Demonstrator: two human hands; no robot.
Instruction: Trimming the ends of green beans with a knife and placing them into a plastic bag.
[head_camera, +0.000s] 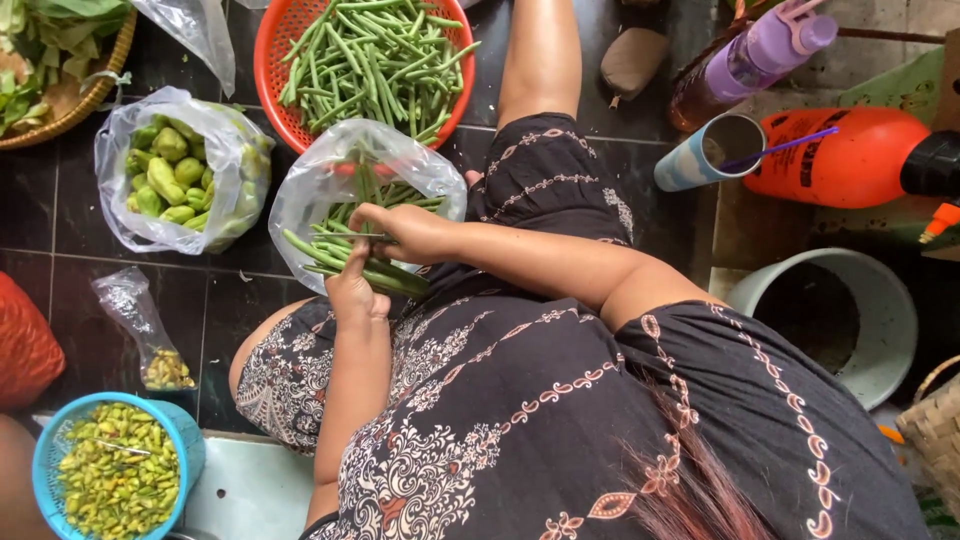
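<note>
I sit on a dark tiled floor with my legs stretched out ahead. My left hand (356, 290) grips a bundle of long green beans (345, 262) lying across my lap. My right hand (405, 232) is closed on the same bundle from above, right over a clear plastic bag (320, 185) that holds more beans. Whether the right hand also holds a blade, I cannot tell. Behind the bag stands a red plastic basket (263, 60) piled with green beans (370, 55).
A bag of pale green pods (185, 170), a small clear bag (148, 335) and a blue basket (45, 455) of chopped green bits sit left. A woven tray of leaves (60, 105) is far left. Right: purple bottle (760, 50), cup with straw (700, 150), orange jug (850, 155), grey bucket (885, 310).
</note>
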